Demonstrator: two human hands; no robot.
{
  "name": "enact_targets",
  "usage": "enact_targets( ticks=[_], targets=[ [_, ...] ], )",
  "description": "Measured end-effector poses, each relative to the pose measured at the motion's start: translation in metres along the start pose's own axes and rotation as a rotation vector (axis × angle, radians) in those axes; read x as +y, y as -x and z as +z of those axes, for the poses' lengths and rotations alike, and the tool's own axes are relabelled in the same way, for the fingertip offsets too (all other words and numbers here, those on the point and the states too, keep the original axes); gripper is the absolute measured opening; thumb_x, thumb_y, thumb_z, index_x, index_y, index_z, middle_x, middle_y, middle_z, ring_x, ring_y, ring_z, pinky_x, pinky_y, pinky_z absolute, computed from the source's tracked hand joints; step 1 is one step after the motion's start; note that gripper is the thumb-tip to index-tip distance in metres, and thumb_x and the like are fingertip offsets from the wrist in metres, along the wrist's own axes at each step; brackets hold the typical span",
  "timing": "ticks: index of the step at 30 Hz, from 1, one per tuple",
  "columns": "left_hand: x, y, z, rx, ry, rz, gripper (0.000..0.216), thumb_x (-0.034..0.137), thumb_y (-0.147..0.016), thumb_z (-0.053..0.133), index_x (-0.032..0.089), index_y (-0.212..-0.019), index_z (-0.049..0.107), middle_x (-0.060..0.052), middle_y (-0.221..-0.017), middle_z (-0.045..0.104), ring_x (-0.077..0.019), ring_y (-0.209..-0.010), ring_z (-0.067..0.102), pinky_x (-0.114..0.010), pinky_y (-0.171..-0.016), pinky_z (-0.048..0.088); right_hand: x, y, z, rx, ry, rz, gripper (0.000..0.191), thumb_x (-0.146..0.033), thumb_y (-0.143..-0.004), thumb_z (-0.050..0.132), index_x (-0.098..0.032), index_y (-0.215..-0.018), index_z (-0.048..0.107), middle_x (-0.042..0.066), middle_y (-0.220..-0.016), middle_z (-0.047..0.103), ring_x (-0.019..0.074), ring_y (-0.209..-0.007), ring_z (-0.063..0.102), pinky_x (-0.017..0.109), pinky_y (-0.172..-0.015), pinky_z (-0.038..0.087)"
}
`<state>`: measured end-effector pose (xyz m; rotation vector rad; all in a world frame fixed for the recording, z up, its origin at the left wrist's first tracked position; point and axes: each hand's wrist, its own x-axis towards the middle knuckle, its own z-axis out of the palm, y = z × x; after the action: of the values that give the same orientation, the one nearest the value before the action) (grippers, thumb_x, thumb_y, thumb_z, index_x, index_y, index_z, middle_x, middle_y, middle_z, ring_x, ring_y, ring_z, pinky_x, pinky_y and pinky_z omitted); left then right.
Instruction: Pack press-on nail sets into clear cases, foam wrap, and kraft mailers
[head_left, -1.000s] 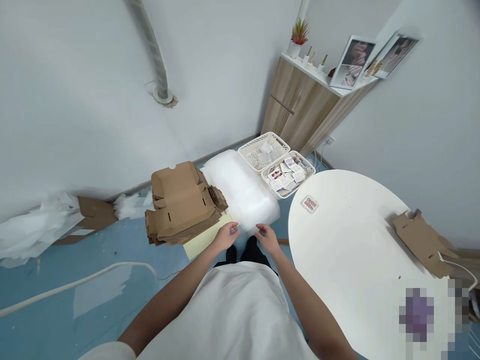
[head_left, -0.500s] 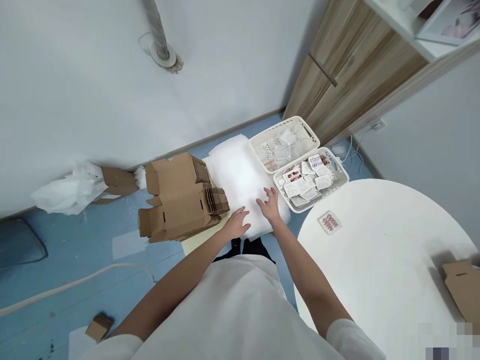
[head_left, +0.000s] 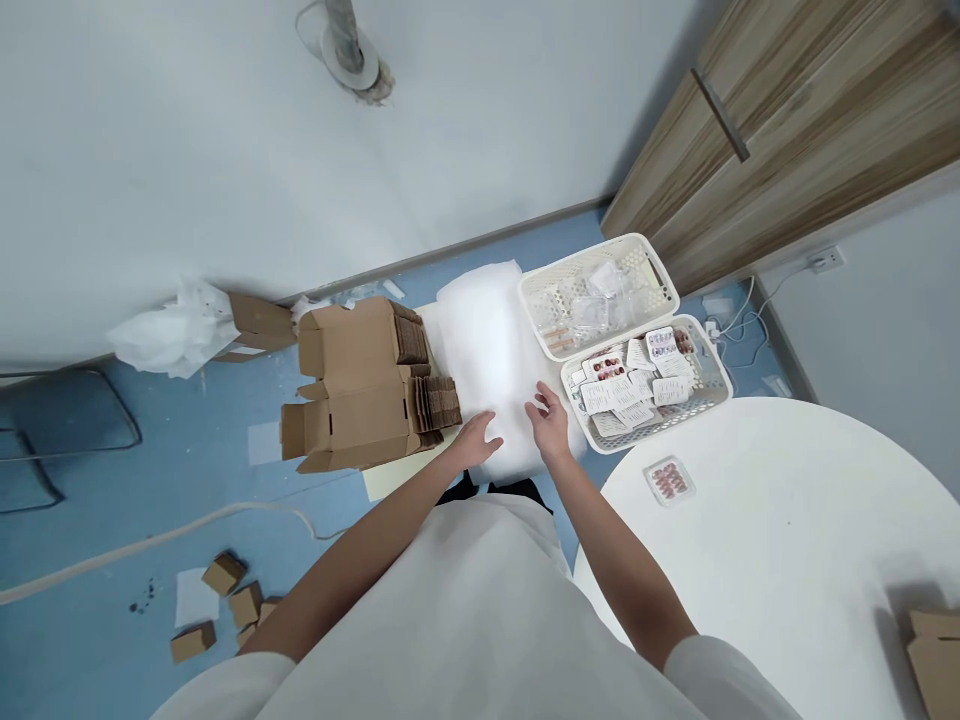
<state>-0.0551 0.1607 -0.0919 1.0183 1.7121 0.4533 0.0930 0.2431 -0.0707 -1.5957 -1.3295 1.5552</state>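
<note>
A stack of white foam sheets [head_left: 491, 330] lies in front of me. Over its near left part is my left hand [head_left: 474, 443], fingers extended and nothing in it. My right hand [head_left: 549, 425] hovers by the stack's near right side, fingers apart and slightly curled, also holding nothing. Whether either hand touches the foam I cannot tell. Flattened cardboard boxes [head_left: 360, 420] are piled left of the foam. To the right, a white basket [head_left: 600, 440] holds several printed cards and small packs. Behind it, another white basket [head_left: 540, 345] contains clear plastic cases.
On the right stands a round white table [head_left: 757, 560] bearing a small clear case of reddish pieces [head_left: 670, 481]. Small cardboard boxes [head_left: 193, 641] lie on the blue floor at lower left, near a pale hose [head_left: 150, 548]. A wooden cabinet [head_left: 787, 130] stands against the wall.
The view has shifted, showing more small boxes on the floor and less of the cabinet's top. Both hands stay empty over the foam, with the right fingers slightly more curled.
</note>
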Motion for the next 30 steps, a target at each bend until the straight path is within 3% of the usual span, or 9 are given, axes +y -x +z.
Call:
enact_targets(
  ticks=[3, 6, 8, 10, 14, 17, 22, 25, 30],
  targets=[
    [0.001, 0.0, -0.001, -0.016, 0.005, -0.01, 0.06, 0.031, -0.067, 0.061, 0.015, -0.122, 0.043, -0.014, -0.136, 0.036, -0.0274, -0.127, 0.031, -0.039, -0.105, 0.022, 0.0, 0.008, -0.007, 0.025, -0.025, -0.026, 0.054, -0.03, -0.074, 0.051, -0.023, -0.126, 0.039, 0.01, -0.131, 0.039, 0.0202, -0.112, 0.044, 0.037, -0.088, 0.04],
    [0.0, 0.0, 0.0, -0.015, 0.025, 0.014, 0.061, 0.03, -0.067, 0.061, 0.015, -0.122, 0.043, -0.013, -0.137, 0.036, -0.0269, -0.127, 0.031, -0.038, -0.105, 0.022, 0.001, 0.015, -0.007, 0.08, 0.124, -0.137, 0.056, -0.027, -0.073, 0.052, -0.025, -0.127, 0.037, 0.009, -0.137, 0.027, 0.0211, -0.117, 0.039, 0.039, -0.091, 0.038],
    [-0.003, 0.0, 0.0, -0.008, 0.04, 0.036, 0.059, 0.03, -0.066, 0.062, 0.016, -0.121, 0.045, -0.012, -0.136, 0.037, -0.0257, -0.127, 0.031, -0.036, -0.105, 0.022, 0.002, 0.017, -0.002, 0.078, 0.227, -0.184, 0.048, -0.026, -0.073, 0.051, -0.025, -0.12, 0.045, 0.009, -0.133, 0.031, 0.0211, -0.117, 0.038, 0.039, -0.092, 0.037],
    [-0.007, 0.001, 0.001, -0.011, 0.043, 0.063, 0.058, 0.03, -0.065, 0.062, 0.016, -0.12, 0.046, -0.011, -0.136, 0.038, -0.0247, -0.127, 0.031, -0.035, -0.105, 0.021, 0.003, 0.015, 0.005, 0.054, 0.24, -0.139, 0.041, -0.026, -0.071, 0.052, -0.024, -0.113, 0.052, 0.009, -0.127, 0.037, 0.0216, -0.114, 0.041, 0.039, -0.091, 0.038],
    [-0.015, 0.003, 0.003, -0.019, 0.053, 0.088, 0.058, 0.032, -0.064, 0.062, 0.017, -0.118, 0.048, -0.011, -0.136, 0.036, -0.0248, -0.128, 0.029, -0.036, -0.106, 0.021, 0.006, -0.001, 0.021, 0.043, 0.053, 0.146, 0.045, -0.031, -0.065, 0.057, -0.021, -0.11, 0.055, 0.009, -0.118, 0.048, 0.0223, -0.107, 0.046, 0.036, -0.085, 0.042],
    [-0.02, 0.003, 0.005, -0.021, 0.068, 0.1, 0.057, 0.033, -0.063, 0.063, 0.017, -0.116, 0.05, -0.011, -0.136, 0.037, -0.0252, -0.128, 0.028, -0.036, -0.106, 0.02, 0.007, -0.015, 0.028, 0.071, -0.117, 0.234, 0.052, -0.031, -0.063, 0.06, -0.019, -0.113, 0.053, 0.006, -0.106, 0.056, 0.0192, -0.102, 0.049, 0.032, -0.085, 0.042],
    [-0.023, 0.006, 0.004, -0.035, 0.06, 0.113, 0.057, 0.033, -0.065, 0.062, 0.016, -0.117, 0.05, -0.011, -0.138, 0.034, -0.0251, -0.129, 0.027, -0.036, -0.106, 0.021, 0.005, -0.02, 0.029, 0.134, -0.211, 0.225, 0.053, -0.029, -0.061, 0.062, -0.017, -0.112, 0.054, 0.007, -0.113, 0.055, 0.0173, -0.098, 0.052, 0.032, -0.086, 0.042],
    [-0.02, 0.011, 0.001, -0.024, 0.06, 0.124, 0.056, 0.032, -0.066, 0.062, 0.016, -0.118, 0.049, -0.012, -0.136, 0.037, -0.0251, -0.128, 0.03, -0.036, -0.106, 0.021, 0.0, -0.01, 0.026, 0.169, -0.187, 0.175, 0.05, -0.029, -0.063, 0.062, -0.016, -0.111, 0.055, 0.01, -0.12, 0.052, 0.019, -0.104, 0.05, 0.033, -0.089, 0.041],
    [-0.013, 0.023, -0.006, 0.024, 0.141, 0.124, 0.055, 0.032, -0.068, 0.062, 0.018, -0.12, 0.048, -0.01, -0.131, 0.044, -0.0252, -0.122, 0.038, -0.037, -0.103, 0.026, -0.012, 0.011, 0.022, 0.199, -0.235, 0.065, 0.051, -0.036, -0.066, 0.062, -0.017, -0.112, 0.053, 0.01, -0.116, 0.055, 0.0192, -0.099, 0.055, 0.035, -0.087, 0.043]
  ],
)
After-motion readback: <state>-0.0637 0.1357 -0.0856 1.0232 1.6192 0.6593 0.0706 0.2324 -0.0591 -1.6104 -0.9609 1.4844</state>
